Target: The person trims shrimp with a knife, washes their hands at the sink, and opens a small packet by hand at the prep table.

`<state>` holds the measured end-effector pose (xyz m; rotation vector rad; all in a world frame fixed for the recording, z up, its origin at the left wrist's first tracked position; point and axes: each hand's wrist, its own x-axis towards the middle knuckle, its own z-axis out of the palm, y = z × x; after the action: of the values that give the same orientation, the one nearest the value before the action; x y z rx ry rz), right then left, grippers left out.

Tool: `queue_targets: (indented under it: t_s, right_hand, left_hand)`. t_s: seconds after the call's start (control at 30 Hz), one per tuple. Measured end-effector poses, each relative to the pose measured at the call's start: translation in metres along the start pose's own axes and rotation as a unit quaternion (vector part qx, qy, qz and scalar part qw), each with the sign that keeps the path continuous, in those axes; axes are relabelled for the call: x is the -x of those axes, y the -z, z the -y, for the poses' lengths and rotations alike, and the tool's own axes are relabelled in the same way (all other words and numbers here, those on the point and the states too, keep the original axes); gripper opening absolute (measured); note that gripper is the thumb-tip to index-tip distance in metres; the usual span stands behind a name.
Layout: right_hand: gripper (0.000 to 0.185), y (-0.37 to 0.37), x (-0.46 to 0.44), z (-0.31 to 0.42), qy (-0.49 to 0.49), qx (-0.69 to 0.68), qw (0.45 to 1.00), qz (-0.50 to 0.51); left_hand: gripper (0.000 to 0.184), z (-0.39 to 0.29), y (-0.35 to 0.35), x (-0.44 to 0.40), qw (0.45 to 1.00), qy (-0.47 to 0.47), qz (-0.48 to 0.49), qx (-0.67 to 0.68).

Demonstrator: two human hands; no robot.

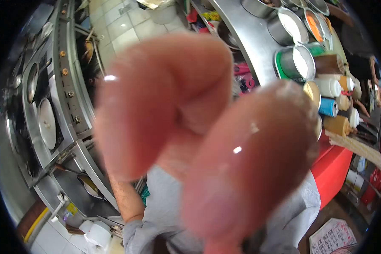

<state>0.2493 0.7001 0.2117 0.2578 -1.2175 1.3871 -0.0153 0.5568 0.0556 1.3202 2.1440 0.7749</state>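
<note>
Large blurred fingers (135,106) fill the middle of the head view, very close to the camera. They look bent, with a shadowed hollow between them. A second rounded, shiny finger shape (249,161) covers the centre right. I cannot make out whether these shapes belong to one hand or to both, and no held object shows. My left forearm (129,201) rises from a grey sleeve (133,230) at lower left, and its hand end is lost behind the blur. No separate right forearm can be seen.
At left runs a steel cooking range with knobs and a round lid (47,122). A steel counter (249,46) on the right carries metal pots (281,31), sauce bottles (329,87) and a blue can (328,107). Floor tiles (122,27) lie between.
</note>
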Motion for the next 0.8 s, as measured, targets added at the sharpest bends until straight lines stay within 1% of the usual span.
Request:
queue_targets:
  t_s: [0.1,0.13,0.17,0.2,0.37,0.43,0.5,0.53,0.6,0.63,0.67,0.7,0.73,0.77,0.8]
  right_hand:
    - [0.052,0.004,-0.003,-0.002,0.004,-0.016,1.000,0.017]
    - [0.053,0.008,-0.003,-0.002,0.006,-0.020,1.000,0.023]
    - [0.054,0.010,-0.003,-0.002,0.007,-0.023,0.999,0.027]
    - [0.055,0.011,-0.002,0.000,0.005,-0.021,0.999,0.030]
    - [0.060,0.016,0.005,-0.001,-0.018,-0.029,0.999,0.019]
    - [0.062,0.021,0.004,-0.001,-0.025,-0.031,0.999,0.030]
    - [0.064,0.025,0.006,-0.001,-0.039,-0.043,0.998,0.035]
    - [0.064,0.026,0.006,-0.001,-0.047,-0.048,0.997,0.041]
    - [0.066,0.035,0.004,-0.006,-0.059,-0.074,0.994,0.057]
    - [0.067,0.038,0.000,-0.011,-0.062,-0.088,0.991,0.078]
    - [0.068,0.042,-0.004,-0.015,-0.069,-0.108,0.987,0.101]
    - [0.069,0.048,-0.007,-0.022,-0.083,-0.126,0.981,0.123]
    - [0.070,0.059,-0.011,-0.031,-0.102,-0.151,0.971,0.156]
    - [0.071,0.071,-0.015,-0.041,-0.137,-0.192,0.952,0.196]
    - [0.072,0.088,-0.014,-0.055,-0.202,-0.258,0.916,0.233]
  left_hand:
    - [0.034,0.004,0.000,-0.006,1.000,0.028,0.001,-0.008]
    - [0.034,0.004,-0.001,-0.005,1.000,0.027,0.009,-0.013]
    - [0.034,0.012,-0.006,-0.005,1.000,-0.008,-0.016,-0.015]
    - [0.035,0.016,-0.008,-0.003,1.000,-0.008,-0.011,-0.014]
    - [0.038,0.032,-0.006,-0.007,0.998,0.049,0.027,-0.008]
    - [0.039,0.049,-0.013,-0.013,0.997,0.063,0.040,-0.015]
    - [0.040,0.071,-0.020,-0.012,0.993,0.098,0.063,-0.016]
    - [0.041,0.086,-0.027,-0.010,0.990,0.118,0.072,0.003]
    - [0.035,0.124,-0.043,0.007,0.986,0.119,0.054,0.101]
    - [0.037,0.107,-0.040,0.008,0.981,0.157,0.085,-0.077]
    - [0.039,0.151,-0.058,0.020,0.992,0.103,0.035,-0.057]
    - [0.039,0.154,-0.062,0.028,0.974,0.186,0.085,-0.099]
    - [0.032,0.178,-0.077,0.040,0.975,0.188,0.076,-0.087]
    - [0.020,0.150,-0.072,0.040,0.932,0.324,0.159,-0.018]
    - [0.013,0.222,-0.097,0.064,0.945,0.278,0.123,0.124]
